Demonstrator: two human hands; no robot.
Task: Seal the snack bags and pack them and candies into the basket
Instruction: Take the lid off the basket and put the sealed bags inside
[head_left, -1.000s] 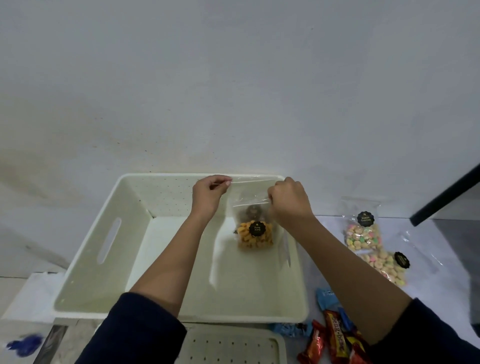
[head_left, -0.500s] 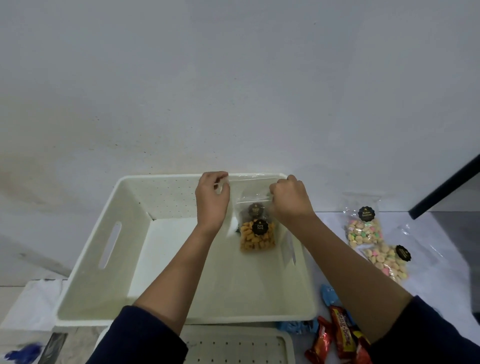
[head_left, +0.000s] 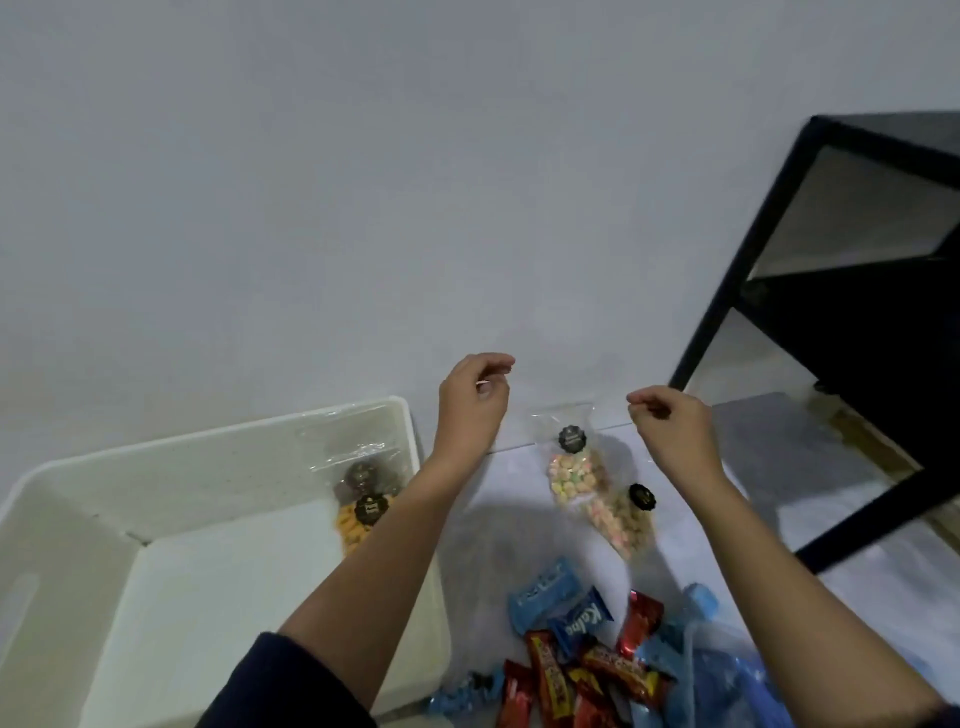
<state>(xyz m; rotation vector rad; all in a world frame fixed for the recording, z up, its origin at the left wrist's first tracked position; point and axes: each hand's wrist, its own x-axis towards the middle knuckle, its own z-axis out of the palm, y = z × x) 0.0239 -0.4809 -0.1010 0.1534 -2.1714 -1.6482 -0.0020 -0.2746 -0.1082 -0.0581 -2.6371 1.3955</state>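
The white basket (head_left: 208, 441) sits at the left. An orange snack bag (head_left: 353, 525) leans against its far right wall, with a dark-filled bag (head_left: 363, 475) behind it. Right of the basket, a clear bag of pastel snacks (head_left: 574, 473) stands by the wall, and a second pastel bag (head_left: 623, 519) lies in front of it. My left hand (head_left: 472, 400) and my right hand (head_left: 670, 426) hover to either side of the standing pastel bag's top, fingers loosely curled and holding nothing. A pile of red and blue wrapped candies (head_left: 587, 660) lies near me.
A black metal frame (head_left: 727, 291) stands at the right, its leg close to my right hand. A thin blue plastic bag (head_left: 727, 680) lies beside the candies. The plain wall runs just behind the basket and the bags.
Both hands let go of the orange snack bag, left it in the basket and moved right to the pastel bag. My view turned right.
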